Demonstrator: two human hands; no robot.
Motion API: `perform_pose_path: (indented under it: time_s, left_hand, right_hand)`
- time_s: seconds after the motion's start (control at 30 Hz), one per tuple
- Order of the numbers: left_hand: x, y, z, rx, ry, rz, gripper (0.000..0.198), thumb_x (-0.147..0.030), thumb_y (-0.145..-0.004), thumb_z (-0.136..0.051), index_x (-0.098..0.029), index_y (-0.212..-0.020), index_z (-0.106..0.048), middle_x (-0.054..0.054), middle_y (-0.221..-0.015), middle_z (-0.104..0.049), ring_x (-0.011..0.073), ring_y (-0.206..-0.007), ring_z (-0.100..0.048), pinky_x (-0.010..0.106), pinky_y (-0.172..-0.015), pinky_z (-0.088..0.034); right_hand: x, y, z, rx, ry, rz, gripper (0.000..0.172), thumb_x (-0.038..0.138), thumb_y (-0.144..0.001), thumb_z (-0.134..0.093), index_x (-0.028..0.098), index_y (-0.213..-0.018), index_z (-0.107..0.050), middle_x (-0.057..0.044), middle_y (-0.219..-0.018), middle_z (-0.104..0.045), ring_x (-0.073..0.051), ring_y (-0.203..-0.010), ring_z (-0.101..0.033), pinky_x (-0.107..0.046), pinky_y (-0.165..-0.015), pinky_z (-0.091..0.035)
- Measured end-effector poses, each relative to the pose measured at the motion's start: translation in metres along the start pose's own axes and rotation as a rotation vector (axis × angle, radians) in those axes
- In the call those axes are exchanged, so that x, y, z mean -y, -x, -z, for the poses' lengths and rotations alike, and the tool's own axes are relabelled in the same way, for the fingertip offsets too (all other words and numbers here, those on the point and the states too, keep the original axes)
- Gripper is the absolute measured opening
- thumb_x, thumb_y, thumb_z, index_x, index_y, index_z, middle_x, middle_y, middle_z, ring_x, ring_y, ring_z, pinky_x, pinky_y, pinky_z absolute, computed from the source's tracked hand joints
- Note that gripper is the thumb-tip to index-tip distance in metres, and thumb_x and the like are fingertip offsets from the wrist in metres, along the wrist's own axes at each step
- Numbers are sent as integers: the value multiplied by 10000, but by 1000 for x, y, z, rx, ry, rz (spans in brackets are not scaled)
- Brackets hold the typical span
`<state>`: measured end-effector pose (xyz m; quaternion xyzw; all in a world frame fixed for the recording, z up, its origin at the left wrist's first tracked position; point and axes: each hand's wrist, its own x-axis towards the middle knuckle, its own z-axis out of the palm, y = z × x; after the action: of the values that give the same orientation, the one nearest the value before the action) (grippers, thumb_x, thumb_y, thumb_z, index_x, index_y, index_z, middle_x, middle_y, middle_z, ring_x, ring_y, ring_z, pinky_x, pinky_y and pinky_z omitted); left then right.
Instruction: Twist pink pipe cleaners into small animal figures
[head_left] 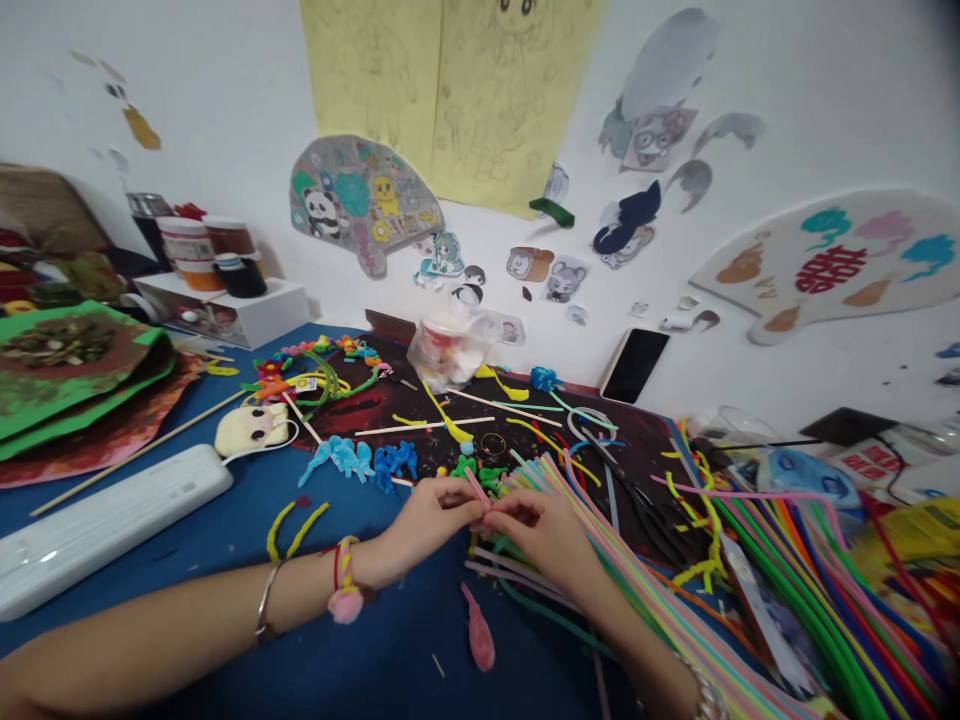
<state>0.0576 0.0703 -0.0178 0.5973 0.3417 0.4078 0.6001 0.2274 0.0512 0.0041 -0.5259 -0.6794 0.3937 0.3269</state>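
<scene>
Between the fingertips of both hands is a short pink pipe cleaner [477,486], its upper end sticking out over the fingers. My left hand [429,522] pinches it from the left, thumb and forefinger pressed together. From the right, my right hand [546,538] closes its fingertips on the lower part, touching the left fingers. How the pipe cleaner is bent there is hidden by the fingers. Below the hands lies a pink teardrop-shaped piece [480,636] with a thin tail. A long bundle of pastel pipe cleaners [637,590] runs under my right forearm.
Blue twisted pieces [349,459] and yellow bits [296,530] lie to the left. Black scissors [652,515] rest beyond the bundle, near a leaning phone [634,366]. A white power strip [112,525] is at far left. More bright pipe cleaners [802,590] lie right.
</scene>
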Motion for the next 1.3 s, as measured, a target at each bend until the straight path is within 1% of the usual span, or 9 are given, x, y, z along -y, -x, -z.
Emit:
perform_pose_path:
  time_s: [0.1, 0.2, 0.33, 0.43, 0.6, 0.9, 1.07, 1.2, 1.3]
  left_hand:
    - [-1, 0, 0, 8, 21, 1, 146, -260, -765, -601, -133, -706, -640, 0, -637, -590, 117, -613, -533, 225, -613, -405]
    - [-2, -1, -1, 13, 64, 13, 144, -257, -758, -606, -128, -699, -633, -8, -611, -575, 114, -597, -523, 227, -605, -399]
    - [-6, 0, -3, -8, 95, 45, 134, -242, -743, -615, -122, -690, -643, -6, -616, -576, 109, -602, -515, 220, -596, -390]
    - [-8, 1, -4, -26, 112, 103, 136, -229, -730, -623, -117, -657, -650, -6, -593, -575, 99, -585, -506, 207, -579, -380]
    - [-7, 2, -7, -21, 255, 221, 128, -228, -728, -614, -109, -699, -652, 26, -632, -622, 129, -608, -567, 254, -641, -447]
    - [-10, 1, -6, -40, 265, 271, 101, -210, -708, -632, -111, -694, -646, 29, -651, -631, 117, -623, -579, 226, -636, -445]
    - [-12, 2, -6, -43, 300, 319, 95, -204, -703, -642, -111, -719, -651, 32, -671, -637, 111, -635, -582, 218, -649, -443]
    - [-15, 3, -3, 17, 288, 302, 106, -207, -725, -627, -103, -729, -648, 40, -690, -640, 116, -660, -589, 226, -675, -451]
    - [-13, 1, 1, 75, 268, 296, 128, -223, -729, -635, -117, -801, -639, 36, -720, -650, 131, -687, -611, 251, -702, -467]
  right_hand:
    - [5, -1, 4, 109, -56, 41, 186, 239, -816, -535, 220, -766, -713, -3, -723, -709, -164, -690, -640, -260, -665, -478]
    - [6, -2, 7, 159, -90, 35, 214, 214, -826, -507, 213, -791, -717, -12, -742, -708, -166, -709, -638, -268, -695, -478]
    - [1, -3, 6, 116, -80, 4, 163, 230, -795, -549, 194, -783, -707, -20, -741, -703, -170, -688, -634, -267, -664, -479]
    - [-2, -2, 5, 83, -34, -3, 155, 252, -786, -559, 187, -770, -698, -24, -720, -696, -173, -659, -628, -268, -626, -473]
    - [3, -1, 3, 88, 17, 7, 176, 246, -790, -543, 196, -703, -687, -19, -692, -687, -165, -626, -615, -267, -601, -460]
    - [2, -1, 3, 58, 85, 12, 161, 226, -780, -549, 213, -737, -704, -4, -696, -690, -152, -612, -592, -247, -568, -428]
    - [3, 0, 2, 7, 123, 54, 154, 213, -776, -551, 202, -720, -695, -10, -700, -683, -145, -613, -581, -238, -567, -422]
    - [4, 1, 1, -9, 123, 63, 159, 214, -784, -540, 199, -718, -684, -9, -688, -669, -138, -603, -571, -233, -557, -416]
    - [3, 0, 1, -18, 120, 39, 159, 229, -782, -543, 190, -695, -670, -9, -658, -651, -136, -584, -558, -230, -536, -407]
